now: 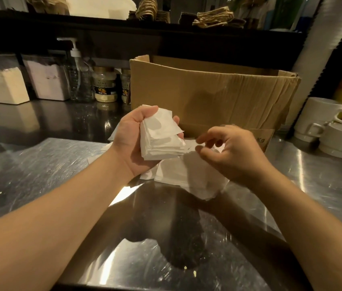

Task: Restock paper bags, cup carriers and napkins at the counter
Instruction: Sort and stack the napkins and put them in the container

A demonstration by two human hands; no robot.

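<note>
A thin stack of white folded paper napkins [161, 139] is gripped in the left hand [132, 139] above the steel worktop [40, 164]; loose top sheets could be dropped if jostled by the right hand [231, 150], whose curled fingers [205, 139] hold nothing, beside the stack's edge

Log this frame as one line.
left hand grips stack of white paper napkins | right hand beside, holding nothing | brown cardboard box behind
</note>
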